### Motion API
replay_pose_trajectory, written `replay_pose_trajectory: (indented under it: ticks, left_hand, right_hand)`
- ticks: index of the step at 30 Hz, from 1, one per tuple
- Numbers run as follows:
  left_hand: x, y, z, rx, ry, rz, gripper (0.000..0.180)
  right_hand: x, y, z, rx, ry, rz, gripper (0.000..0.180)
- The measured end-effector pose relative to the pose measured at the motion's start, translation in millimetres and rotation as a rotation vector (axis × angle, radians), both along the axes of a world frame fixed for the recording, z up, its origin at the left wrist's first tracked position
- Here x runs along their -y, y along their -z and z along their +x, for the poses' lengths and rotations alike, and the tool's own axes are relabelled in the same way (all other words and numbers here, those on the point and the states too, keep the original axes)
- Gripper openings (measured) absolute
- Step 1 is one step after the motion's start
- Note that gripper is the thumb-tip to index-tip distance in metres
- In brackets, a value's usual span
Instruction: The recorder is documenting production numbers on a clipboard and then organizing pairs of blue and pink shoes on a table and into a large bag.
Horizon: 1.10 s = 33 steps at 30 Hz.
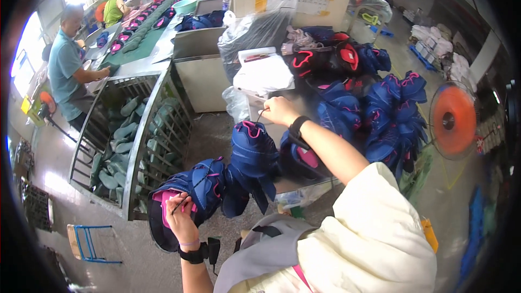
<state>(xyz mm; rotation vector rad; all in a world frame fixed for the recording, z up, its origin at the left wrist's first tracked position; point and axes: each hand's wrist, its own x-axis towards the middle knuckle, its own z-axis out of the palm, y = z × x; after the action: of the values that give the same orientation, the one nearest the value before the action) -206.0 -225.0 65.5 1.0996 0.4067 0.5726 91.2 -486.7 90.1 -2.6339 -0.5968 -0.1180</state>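
Several navy blue shoe uppers with pink trim hang in a bunch in front of me, one (252,149) below my right hand and another (203,184) beside my left. My left hand (182,218) is closed on a thin dark cord (196,187) by the pink lining of the lowest upper. Higher up, my right hand (281,111) pinches a short dark cord end just above the pink-edged upper. Whether both cords are one piece I cannot tell. More blue uppers (388,111) lie heaped on the table to the right of my right arm.
Grey-green shoe lasts (122,146) fill a metal-barred cart (133,168) at left. Beyond it a person (68,70) stands by a conveyor (146,43). An orange fan (449,119) is at right, a small stool (92,243) at lower left. White papers (263,76) lie beyond my right hand.
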Motion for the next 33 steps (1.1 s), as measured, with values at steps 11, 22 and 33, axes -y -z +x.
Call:
replay_pose_trajectory:
  ticks: [11,22,33]
  left_hand:
    - [-83.0,-4.5,17.5,-0.072,-0.089,0.013,0.033]
    - [-192.5,23.1,90.8,-0.528,0.278,0.565,0.032]
    - [-191.8,8.2,67.4,-0.233,0.265,-0.556,0.022]
  right_hand:
    - [-75.5,-91.0,-33.2,-0.854,-0.318,0.693,0.033]
    - [-128.2,-96.1,32.6,-0.757,-0.614,1.391,0.017]
    - [-247.3,-118.8,39.9,-1.107,-1.123,1.833,0.035]
